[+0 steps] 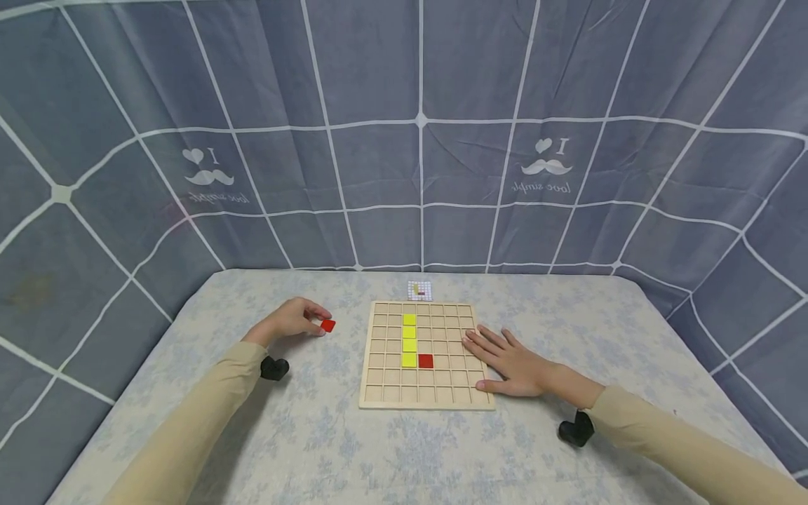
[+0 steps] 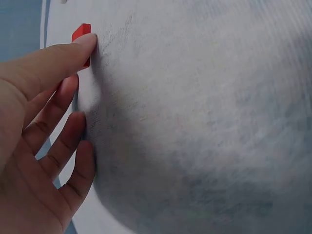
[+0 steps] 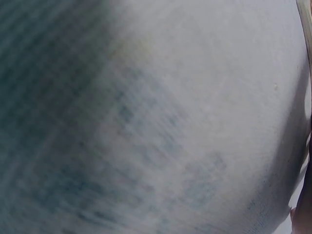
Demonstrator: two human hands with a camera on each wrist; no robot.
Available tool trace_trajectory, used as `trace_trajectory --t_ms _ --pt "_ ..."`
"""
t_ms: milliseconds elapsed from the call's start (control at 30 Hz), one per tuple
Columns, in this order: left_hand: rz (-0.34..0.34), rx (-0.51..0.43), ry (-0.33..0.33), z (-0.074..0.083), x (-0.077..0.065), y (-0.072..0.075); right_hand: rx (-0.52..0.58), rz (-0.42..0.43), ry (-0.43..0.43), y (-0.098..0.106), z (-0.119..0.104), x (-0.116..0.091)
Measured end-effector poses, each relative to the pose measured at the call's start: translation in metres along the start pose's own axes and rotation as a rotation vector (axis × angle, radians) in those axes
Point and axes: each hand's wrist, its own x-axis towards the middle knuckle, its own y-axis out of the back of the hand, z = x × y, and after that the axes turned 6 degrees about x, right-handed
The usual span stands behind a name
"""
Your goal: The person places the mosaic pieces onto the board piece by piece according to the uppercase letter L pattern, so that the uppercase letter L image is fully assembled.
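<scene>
Left of the wooden grid board point(image 1: 386, 397), my left hand point(image 1: 292, 319) pinches a red square tile point(image 1: 328, 325) between thumb and fingers, at or just above the cloth. In the left wrist view the thumb lies over the red tile point(image 2: 81, 32), and the other fingers of the left hand point(image 2: 46, 112) are loosely bent. My right hand point(image 1: 514, 363) rests with spread fingers on the board's right edge. Several yellow tiles point(image 1: 409, 332) form a column on the board. Another red tile point(image 1: 426, 361) sits right of the lowest yellow one.
A small pattern card point(image 1: 419, 290) lies just behind the board. The table wears a pale cloth point(image 1: 353, 456) with a blue floral print. Grey-blue curtains point(image 1: 379, 168) with white lines hang behind and at both sides. A black device point(image 1: 274, 368) is on each wrist.
</scene>
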Motion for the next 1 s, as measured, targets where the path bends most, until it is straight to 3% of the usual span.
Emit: trace_trajectory --t_ms 133,367,700,1000 --pt "-0.005 0.025 0.035 0.005 0.000 0.002 -0.006 0.005 0.003 -0.001 0.001 0.001" --pt "0.018 0.050 0.028 0.001 0.000 -0.001 -0.009 0.018 0.017 -0.002 0.004 0.002" --pt "0.105 0.082 0.005 -0.001 0.001 -0.007 -0.014 0.007 0.005 0.000 0.003 0.002" --pt "0.149 0.069 0.084 0.008 -0.004 -0.010 -0.014 -0.003 -0.004 0.001 0.003 0.001"
